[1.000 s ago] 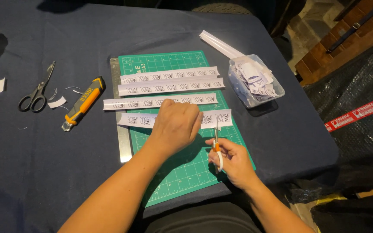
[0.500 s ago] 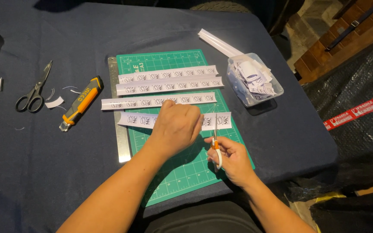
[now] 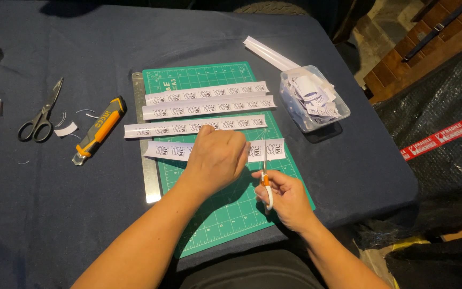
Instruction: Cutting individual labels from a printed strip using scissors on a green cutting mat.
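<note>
Strip point(image 3: 169, 150) lay on the mat's point(image 3: 209, 75) near half, pinned under the closed left hand point(image 3: 217, 155). Just right of it, the right hand point(image 3: 284, 195) gripped orange scissors point(image 3: 266, 179), blades at the strip's right end.

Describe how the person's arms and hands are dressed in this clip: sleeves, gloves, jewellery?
Both forearms are bare up to the frame's bottom edge; no sleeves show. The left hand and right hand wear no gloves. No watch, bracelet or ring is visible, though some fingers are hidden.
</note>
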